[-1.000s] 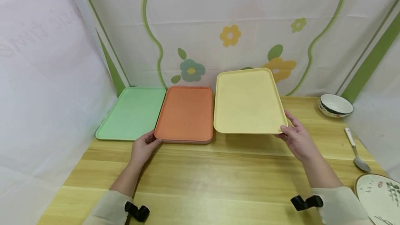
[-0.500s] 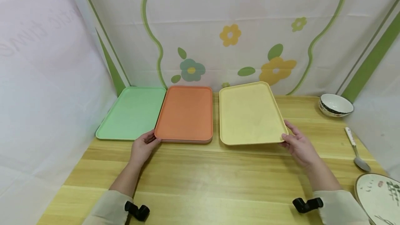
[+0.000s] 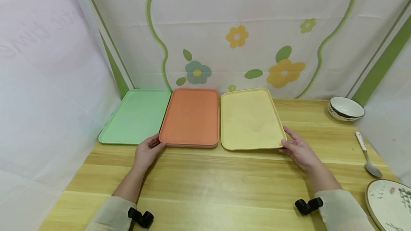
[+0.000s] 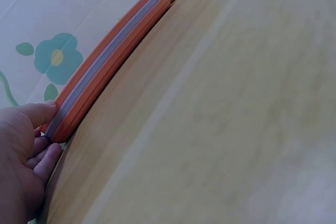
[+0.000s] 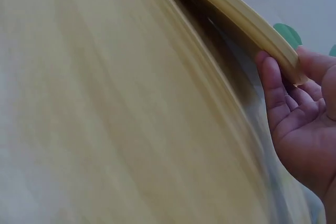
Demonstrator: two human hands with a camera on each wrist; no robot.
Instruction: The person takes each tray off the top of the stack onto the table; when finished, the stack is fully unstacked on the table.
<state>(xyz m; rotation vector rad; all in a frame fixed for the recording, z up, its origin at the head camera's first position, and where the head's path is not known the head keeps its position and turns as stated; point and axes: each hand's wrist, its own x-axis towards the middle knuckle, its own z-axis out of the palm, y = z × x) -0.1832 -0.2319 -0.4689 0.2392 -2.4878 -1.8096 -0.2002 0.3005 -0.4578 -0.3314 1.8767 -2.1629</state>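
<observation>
Yellow tray (image 3: 252, 120) tilted just right of the orange stack (image 3: 191, 117).
On my remote feed, the right hand (image 3: 298, 151) pinches that tray's near right corner, thumb above, fingers beneath, raised off the wooden table (image 3: 221, 184); the left hand (image 3: 147, 153) pinches the stack's near left corner (I spot a greyish layer (image 4: 107, 56) inside).

Table (image 3: 237, 184) is light wood-grain, planks running side to side, soft glare (image 3: 202, 200) on its near half. Behind the table: white fabric backdrop (image 3: 205, 6), lightly creased, printed with a teal flower (image 3: 189, 67), yellow-orange flowers (image 3: 273, 74), green leaves and wavy green lines (image 3: 148, 6). Left of the table, white side cloth (image 3: 48, 109) with faint mirrored cursive lettering (image 3: 35, 35); right of the table, white cloth (image 3: 393, 117); green bands (image 3: 382, 60) at both back corners.
</observation>
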